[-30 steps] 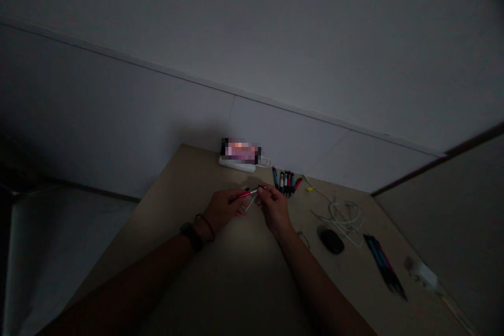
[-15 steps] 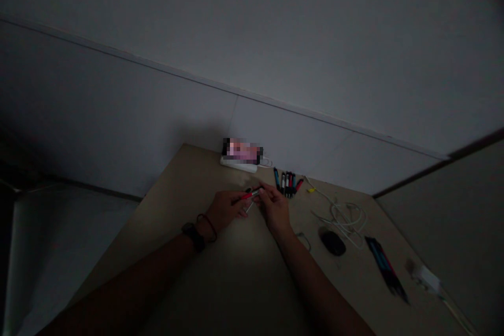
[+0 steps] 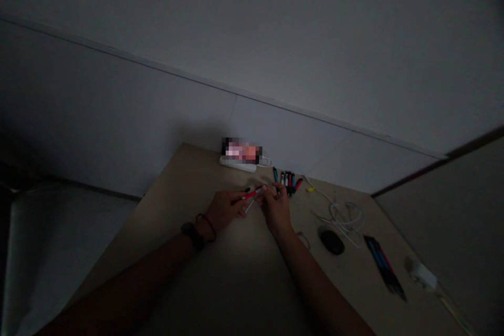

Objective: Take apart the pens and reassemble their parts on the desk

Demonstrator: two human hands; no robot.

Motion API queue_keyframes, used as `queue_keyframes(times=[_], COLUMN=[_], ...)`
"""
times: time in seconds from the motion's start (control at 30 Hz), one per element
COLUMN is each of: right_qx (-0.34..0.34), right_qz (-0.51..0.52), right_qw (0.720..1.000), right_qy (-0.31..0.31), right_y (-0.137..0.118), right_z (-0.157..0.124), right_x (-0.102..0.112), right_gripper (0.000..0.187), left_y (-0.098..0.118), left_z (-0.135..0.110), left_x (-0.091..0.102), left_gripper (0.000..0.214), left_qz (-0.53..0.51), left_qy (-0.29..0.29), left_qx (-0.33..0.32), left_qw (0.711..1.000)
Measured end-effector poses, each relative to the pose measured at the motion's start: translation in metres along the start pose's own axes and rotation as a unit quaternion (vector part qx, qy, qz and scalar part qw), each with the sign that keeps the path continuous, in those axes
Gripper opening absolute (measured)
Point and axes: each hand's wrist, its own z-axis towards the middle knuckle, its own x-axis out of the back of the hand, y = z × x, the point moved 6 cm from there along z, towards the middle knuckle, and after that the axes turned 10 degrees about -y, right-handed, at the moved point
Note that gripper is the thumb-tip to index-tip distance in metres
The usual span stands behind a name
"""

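Observation:
My left hand, a dark watch and a thin band on its wrist, is closed around a red pen. The pen points to the right, with a dark end toward my other hand. Thumb and forefinger of my right hand pinch at that end, while another finger is lifted off. Whether a small part sits between those fingertips is too dark to tell. A thin pale rod slants below the pen, partly hidden by my left fingers. Just beyond my right hand lies a group of pens in blue, white, black and red.
Against the wall, a phone with a lit, blurred screen leans on a white base. To the right are a coiled white cable, a black mouse, a second bundle of pens and a white plug.
A finger of my right hand has lifted away from the pen's end, and the fingertips have shifted slightly right. My left hand stays almost in place with the red pen.

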Motion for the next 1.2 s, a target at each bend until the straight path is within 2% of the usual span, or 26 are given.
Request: queue_keyframes(times=[0.27, 0.33, 0.43, 0.5, 0.6, 0.73, 0.9, 1.03, 1.2], right_qx=[-0.005, -0.008, -0.008, -0.002, 0.005, 0.01, 0.019, 0.026, 0.036], right_qz=[0.034, 0.045, 0.045, 0.028, -0.016, -0.079, -0.096, -0.115, -0.133], right_qw=[0.999, 0.998, 0.998, 0.999, 1.0, 0.997, 0.995, 0.992, 0.988], right_qy=[0.042, 0.044, 0.04, 0.033, 0.014, -0.007, -0.023, -0.042, -0.063], right_y=[0.0, 0.0, 0.0, -0.001, -0.003, -0.005, -0.008, -0.008, -0.008], right_z=[0.002, 0.002, 0.002, 0.001, 0.0, -0.001, -0.002, -0.002, -0.002], right_x=[0.007, 0.006, 0.005, 0.003, 0.001, -0.002, -0.008, -0.012, -0.014], right_gripper=[0.048, 0.048, 0.048, 0.044, 0.04, 0.039, 0.04, 0.038, 0.036], left_y=[-0.003, 0.001, 0.015, 0.024, 0.028, 0.02, 0.01, 0.01, 0.01], left_z=[0.0, -0.001, -0.005, -0.008, -0.008, -0.003, -0.006, -0.008, -0.006], left_x=[0.0, 0.003, 0.012, 0.021, 0.032, 0.032, 0.03, 0.027, 0.027], left_gripper=[0.027, 0.028, 0.027, 0.028, 0.033, 0.035, 0.03, 0.03, 0.027], left_qz=[-0.028, -0.014, 0.065, 0.138, 0.239, 0.367, 0.475, 0.5, 0.504], left_qy=[0.017, 0.035, 0.085, 0.129, 0.174, 0.143, 0.131, 0.111, 0.104], left_qx=[0.025, 0.013, -0.046, -0.081, -0.097, -0.076, 0.017, 0.044, 0.037], left_qw=[0.999, 0.999, 0.993, 0.979, 0.95, 0.916, 0.87, 0.858, 0.857])
